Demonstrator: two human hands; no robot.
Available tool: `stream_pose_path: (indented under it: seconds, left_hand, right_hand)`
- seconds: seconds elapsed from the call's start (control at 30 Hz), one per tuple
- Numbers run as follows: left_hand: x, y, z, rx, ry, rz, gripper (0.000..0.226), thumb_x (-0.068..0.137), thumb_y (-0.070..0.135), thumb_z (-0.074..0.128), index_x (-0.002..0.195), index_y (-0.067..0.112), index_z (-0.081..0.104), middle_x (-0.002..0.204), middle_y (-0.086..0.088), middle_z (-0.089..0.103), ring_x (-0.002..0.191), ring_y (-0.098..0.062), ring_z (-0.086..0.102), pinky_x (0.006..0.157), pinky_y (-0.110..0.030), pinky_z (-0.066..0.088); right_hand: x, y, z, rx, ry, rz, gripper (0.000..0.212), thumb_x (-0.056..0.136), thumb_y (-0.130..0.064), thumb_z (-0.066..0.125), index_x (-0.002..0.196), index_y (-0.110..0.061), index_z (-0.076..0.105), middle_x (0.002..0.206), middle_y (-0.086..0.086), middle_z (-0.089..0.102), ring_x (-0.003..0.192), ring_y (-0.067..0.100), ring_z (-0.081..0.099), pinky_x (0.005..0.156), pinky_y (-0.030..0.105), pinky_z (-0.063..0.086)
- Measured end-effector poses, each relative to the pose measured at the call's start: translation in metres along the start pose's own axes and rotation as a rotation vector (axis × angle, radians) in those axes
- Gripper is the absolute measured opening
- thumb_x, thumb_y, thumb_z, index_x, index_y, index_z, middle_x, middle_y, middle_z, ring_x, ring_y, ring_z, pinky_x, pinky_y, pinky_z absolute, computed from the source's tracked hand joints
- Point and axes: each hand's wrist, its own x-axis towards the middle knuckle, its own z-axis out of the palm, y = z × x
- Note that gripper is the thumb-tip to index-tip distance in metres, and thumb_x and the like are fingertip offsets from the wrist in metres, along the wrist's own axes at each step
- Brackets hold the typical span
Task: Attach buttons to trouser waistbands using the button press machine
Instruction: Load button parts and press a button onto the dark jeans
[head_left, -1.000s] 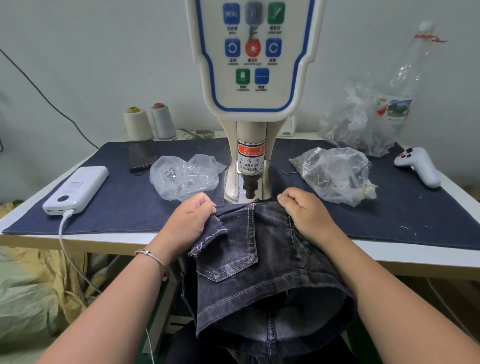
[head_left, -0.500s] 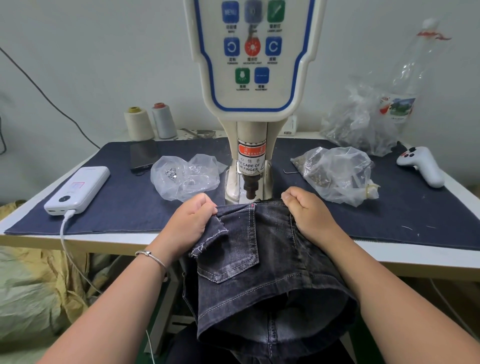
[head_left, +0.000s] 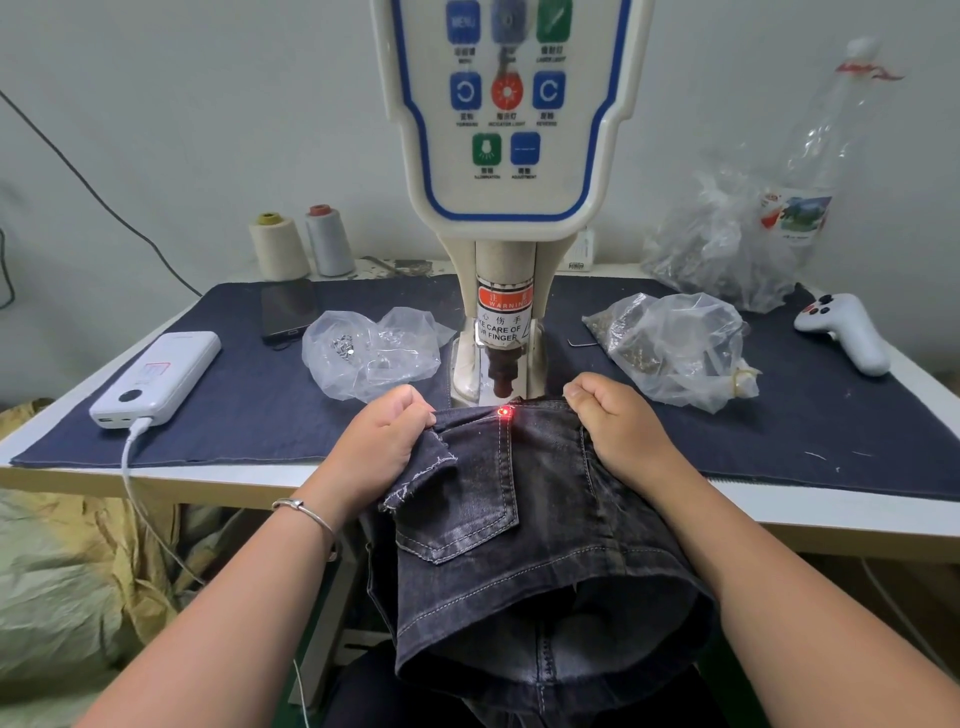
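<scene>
Dark grey denim trousers hang over the table's front edge, their waistband lying just before the punch of the cream button press machine. A red laser dot glows on the waistband edge by a stitched seam. My left hand grips the waistband's left part, fingers curled over a frayed flap. My right hand grips the waistband to the right of the dot. A clear bag of small metal pieces lies left of the machine, and a fuller bag lies to its right.
A dark blue cloth covers the table. On it are a white power bank with a cable, a black phone and a white controller. Two thread cones stand at the back left; a plastic bottle and another bag at back right.
A red laser dot now shows on the waistband edge under the punch. Both hands keep their grip and have barely shifted.
</scene>
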Motion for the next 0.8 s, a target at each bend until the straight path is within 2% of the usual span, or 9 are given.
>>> stream_pose_path:
  seconds: [0.13,0.3,0.57,0.8]
  left_hand:
    - [0.0023,-0.0015,0.0004,-0.005,-0.005,-0.005,0.025,0.098,0.011,0.05,0.074,0.014,0.05,0.07,0.007,0.051,0.066,-0.006,0.043,0.064,-0.024,0.037]
    - [0.0028,-0.0013,0.0005,0.021,-0.002,0.008,0.024,0.097,0.012,0.051,0.074,0.013,0.049,0.07,0.004,0.049,0.059,-0.002,0.04,0.058,-0.018,0.035]
    - [0.0019,-0.0006,0.0017,0.04,0.016,0.012,0.023,0.097,0.014,0.05,0.074,0.014,0.051,0.072,0.005,0.052,0.061,-0.002,0.042,0.058,-0.014,0.035]
    - [0.001,-0.0004,0.0008,0.055,-0.007,0.013,0.019,0.093,0.026,0.049,0.077,0.015,0.053,0.077,0.004,0.055,0.073,-0.01,0.047,0.07,-0.027,0.039]
  right_hand:
    - [-0.0002,0.0008,0.0003,0.025,0.002,0.008,0.039,0.102,-0.018,0.044,0.064,-0.016,0.036,0.058,-0.009,0.034,0.053,0.003,0.035,0.054,0.019,0.03]
    - [0.0007,0.0015,0.0005,0.058,-0.001,0.022,0.039,0.101,-0.017,0.045,0.063,-0.016,0.037,0.056,-0.01,0.034,0.051,0.001,0.035,0.054,0.019,0.028]
    - [0.0005,-0.0005,-0.001,0.09,-0.02,0.032,0.036,0.101,-0.017,0.045,0.066,-0.013,0.04,0.058,-0.009,0.035,0.053,0.004,0.033,0.058,0.025,0.029]
    - [0.0004,-0.0004,-0.0024,0.103,-0.029,0.03,0.037,0.101,-0.016,0.045,0.065,-0.014,0.039,0.058,-0.009,0.035,0.053,0.004,0.033,0.055,0.02,0.028]
